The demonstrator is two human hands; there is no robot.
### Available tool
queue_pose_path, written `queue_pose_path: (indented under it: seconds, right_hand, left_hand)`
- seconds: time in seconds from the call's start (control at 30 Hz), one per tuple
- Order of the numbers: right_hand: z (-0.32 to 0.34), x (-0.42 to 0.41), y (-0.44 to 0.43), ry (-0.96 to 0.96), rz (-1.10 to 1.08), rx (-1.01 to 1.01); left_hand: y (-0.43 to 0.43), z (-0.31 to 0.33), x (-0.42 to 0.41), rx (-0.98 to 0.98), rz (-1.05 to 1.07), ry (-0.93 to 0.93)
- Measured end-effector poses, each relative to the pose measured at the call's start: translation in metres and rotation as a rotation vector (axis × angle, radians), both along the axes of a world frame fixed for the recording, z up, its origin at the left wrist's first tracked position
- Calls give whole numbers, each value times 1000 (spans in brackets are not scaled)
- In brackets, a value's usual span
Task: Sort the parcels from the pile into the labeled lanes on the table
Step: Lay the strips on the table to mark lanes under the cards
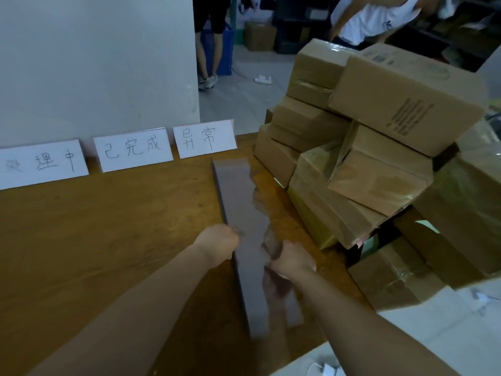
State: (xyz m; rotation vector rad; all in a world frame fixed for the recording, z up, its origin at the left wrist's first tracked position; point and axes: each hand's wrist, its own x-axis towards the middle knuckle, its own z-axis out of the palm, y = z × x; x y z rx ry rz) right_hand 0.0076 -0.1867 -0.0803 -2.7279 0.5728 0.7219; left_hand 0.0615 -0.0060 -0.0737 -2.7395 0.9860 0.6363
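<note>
Both hands grip one long, flat grey-brown parcel (244, 202) that lies lengthwise on the brown wooden surface (108, 226): the left hand (218, 244) is curled closed on its left edge, and the right hand (291, 263) is closed on its right side, where loose clear wrapping is crumpled and torn along the edge. The parcel is blurred, so its exact outline near the hands is hard to read. Its far end points toward the rightmost of three white paper cards standing along the back of the surface against a pale wall (95, 63). That rightmost white card with two handwritten characters (204, 138) sits just behind the parcel's far end; beside it to the left stands a white card with three handwritten characters (132, 150), and further left a white card partly cut by the frame edge (43, 164). To the right of the parcel, a pile of brown cardboard boxes wrapped in clear tape (379, 147) is stacked in several tilted layers, reaching past the right edge of the surface. In the background, a person's legs in dark shorts (208, 36) stand on the grey floor, and another person in a white top (376, 17) bends over behind the pile.
</note>
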Motion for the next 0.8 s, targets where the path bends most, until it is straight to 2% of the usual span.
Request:
queue_pose_path:
  seconds: [0.1, 0.37, 0.57, 0.8]
  right_hand:
    - [-3, 6, -2, 5, -68, 53]
    - [-16, 14, 5, -14, -253, 395]
    - [-1, 12, 10, -55, -100, 419]
    - [30, 5, 32, -181, 205, 303]
  left_hand:
    - [3, 1, -7, 55, 18, -7]
    - [28, -4, -28, 39, 113, -75]
    - [41, 2, -50, -17, 286, -68]
    - [50, 6, -63, -92, 460, -15]
